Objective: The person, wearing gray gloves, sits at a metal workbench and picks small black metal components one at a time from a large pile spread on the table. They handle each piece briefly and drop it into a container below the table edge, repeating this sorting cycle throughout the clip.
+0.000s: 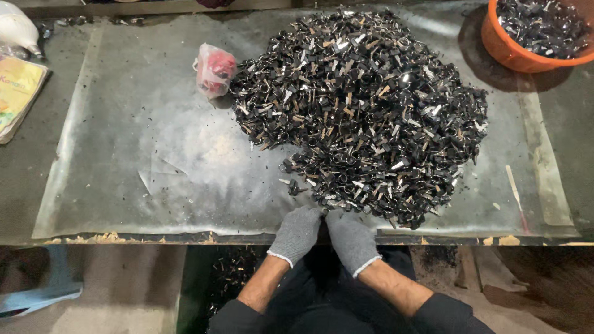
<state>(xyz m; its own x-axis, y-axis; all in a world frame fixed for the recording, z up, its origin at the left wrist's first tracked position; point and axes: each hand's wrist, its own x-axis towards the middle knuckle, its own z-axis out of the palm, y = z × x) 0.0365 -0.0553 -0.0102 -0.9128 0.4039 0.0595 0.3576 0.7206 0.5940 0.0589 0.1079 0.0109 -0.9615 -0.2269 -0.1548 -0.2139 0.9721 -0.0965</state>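
Both gloved hands, L hand & R hand, fingers curled together at near edge of black parts pile on counter, grip can't tell.

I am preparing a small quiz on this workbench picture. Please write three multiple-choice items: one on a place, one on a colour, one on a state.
1. Where does the round orange plastic tub stand?
A. far right corner
B. near left corner
C. under the table

2. What colour are the knitted gloves on the left hand and right hand?
A. red
B. grey
C. yellow

3. How do the small black metal parts lie?
A. in neat rows
B. in one loose heap
C. packed in boxes

Answers: 1 A, it sits at the upper right edge; 2 B, both gloves are grey; 3 B, they form one pile.
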